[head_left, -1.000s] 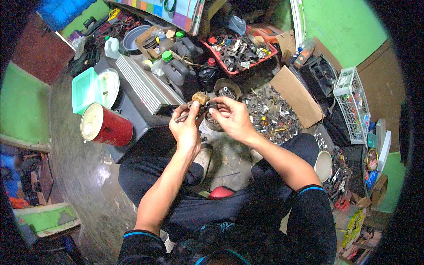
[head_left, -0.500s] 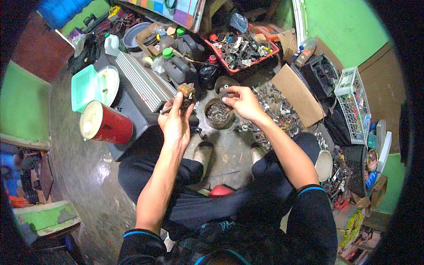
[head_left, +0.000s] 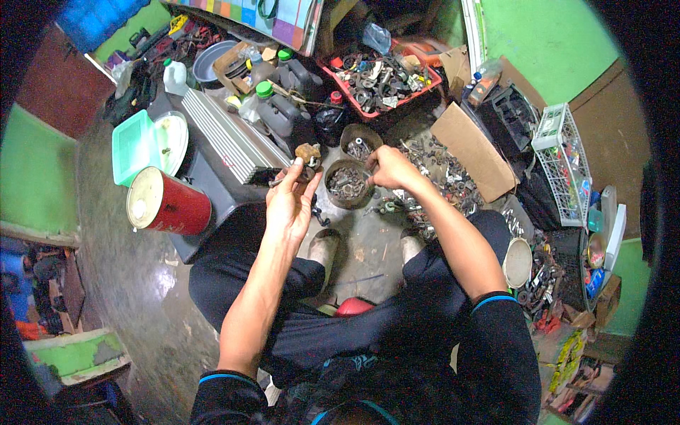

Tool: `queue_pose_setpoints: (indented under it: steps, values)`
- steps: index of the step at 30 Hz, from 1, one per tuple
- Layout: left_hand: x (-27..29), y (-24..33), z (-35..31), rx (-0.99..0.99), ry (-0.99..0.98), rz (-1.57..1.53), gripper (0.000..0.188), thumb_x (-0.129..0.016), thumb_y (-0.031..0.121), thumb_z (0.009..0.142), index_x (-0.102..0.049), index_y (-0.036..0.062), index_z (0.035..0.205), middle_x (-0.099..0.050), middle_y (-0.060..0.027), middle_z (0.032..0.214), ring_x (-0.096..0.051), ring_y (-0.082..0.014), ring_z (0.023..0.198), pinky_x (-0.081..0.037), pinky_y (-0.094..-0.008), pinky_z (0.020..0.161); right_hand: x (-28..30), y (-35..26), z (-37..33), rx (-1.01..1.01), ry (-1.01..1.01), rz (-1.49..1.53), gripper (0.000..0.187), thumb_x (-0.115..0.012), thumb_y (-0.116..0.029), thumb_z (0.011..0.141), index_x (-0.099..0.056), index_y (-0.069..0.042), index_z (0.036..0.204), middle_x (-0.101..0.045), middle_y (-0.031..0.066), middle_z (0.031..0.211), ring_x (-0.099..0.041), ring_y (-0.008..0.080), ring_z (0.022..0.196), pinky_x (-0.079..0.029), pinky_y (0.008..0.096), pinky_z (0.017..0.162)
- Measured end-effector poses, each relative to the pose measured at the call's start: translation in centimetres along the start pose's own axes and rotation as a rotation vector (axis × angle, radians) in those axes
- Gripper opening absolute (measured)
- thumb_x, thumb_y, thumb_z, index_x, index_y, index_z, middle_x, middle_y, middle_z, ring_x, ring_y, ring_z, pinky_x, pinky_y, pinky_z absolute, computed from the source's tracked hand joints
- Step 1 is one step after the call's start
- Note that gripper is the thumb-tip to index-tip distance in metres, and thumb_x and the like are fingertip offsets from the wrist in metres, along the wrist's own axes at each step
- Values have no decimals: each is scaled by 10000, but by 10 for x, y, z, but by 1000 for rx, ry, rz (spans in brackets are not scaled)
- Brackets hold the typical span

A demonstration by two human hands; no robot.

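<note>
Raised in front of my knees, my left hand [head_left: 287, 205] is closed around a tan and dark metal part [head_left: 309, 157]. A thin rod-like end juts out on its left side. My right hand [head_left: 391, 170] is at the right rim of a round tin [head_left: 333, 195] full of small metal hardware. Its fingers are bent and pressed together there; whether they grip the rim or a small piece is hidden. Just behind stands a second round tin [head_left: 361, 133], also with small metal pieces inside.
Loose bolts and fittings [head_left: 453, 177] cover the floor at right, beside a cardboard sheet [head_left: 474, 152]. A red crate [head_left: 375, 113] of parts stands at the back, near dark jugs [head_left: 283, 117]. On the left are a red can [head_left: 173, 202] and a green container [head_left: 134, 149].
My right hand has moved down and slightly right, from above the far tin to the near tin's rim. The far tin is now more exposed. My left hand still holds the metal part.
</note>
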State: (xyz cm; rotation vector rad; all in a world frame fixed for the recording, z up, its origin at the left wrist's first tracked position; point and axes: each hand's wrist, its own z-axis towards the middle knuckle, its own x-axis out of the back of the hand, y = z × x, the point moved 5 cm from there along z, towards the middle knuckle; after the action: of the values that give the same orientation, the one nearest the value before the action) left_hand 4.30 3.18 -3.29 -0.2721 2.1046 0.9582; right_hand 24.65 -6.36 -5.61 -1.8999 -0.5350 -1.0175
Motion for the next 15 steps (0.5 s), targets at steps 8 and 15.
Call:
queue_pose_setpoints:
  steps: [8,15]
  values:
    - [-2,0,-2,10,-35,57,148,-659,69,868,-560,35,972,-627,-75,981,-633,-186,939,-571,-358,813,86,-19,-1,110,821,444,400,-740,-123,731,-621,24,1083,-683,178,818,-683,201,793,-549,336,698]
    - [1,-10,0,59,-88,140,213,-628,134,900,-581,1,1060,-607,-91,1080,-602,-192,1016,-546,-373,897,59,-15,-11,277,864,674,244,-607,2,819,-616,10,1063,-673,133,960,-668,174,848,-561,296,732]
